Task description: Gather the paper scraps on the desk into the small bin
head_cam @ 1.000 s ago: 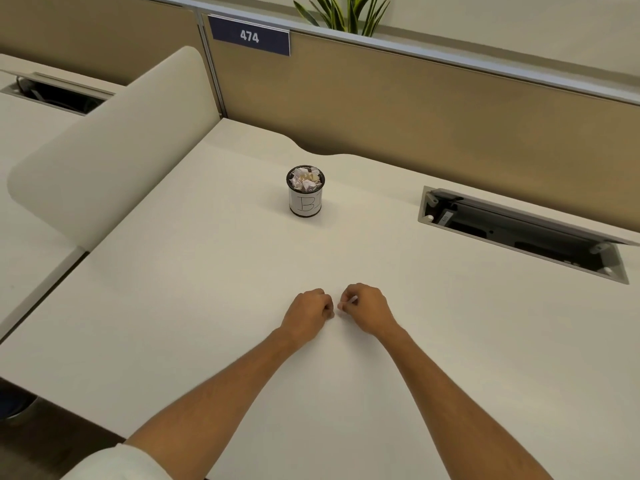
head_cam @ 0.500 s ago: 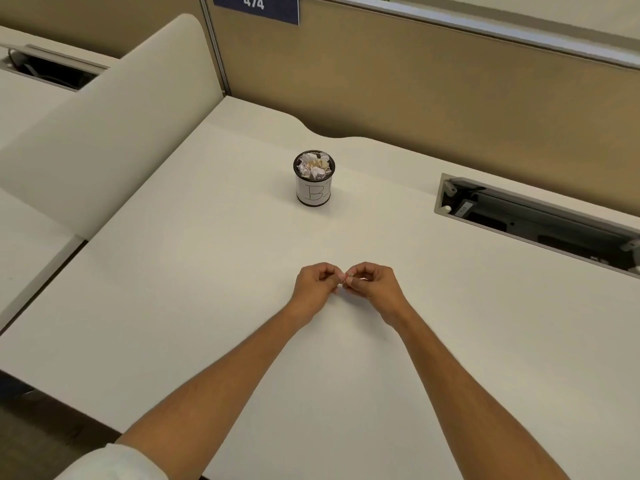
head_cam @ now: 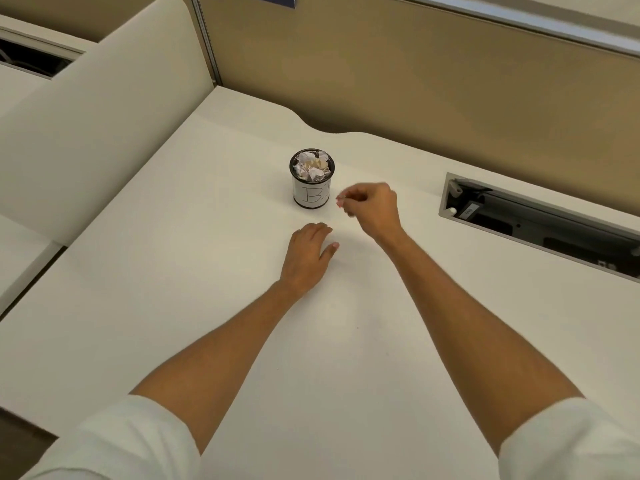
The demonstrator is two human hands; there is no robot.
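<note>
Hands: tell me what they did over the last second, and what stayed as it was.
The two hands were together on the desk, fingertips pinched at one spot. They have parted: the right hand went forward and up toward the small bin, fingertips pinched, though any scrap there is too small to make out. The left hand opened and lies flat on the desk. The bin, full of crumpled paper, stayed put.
</note>
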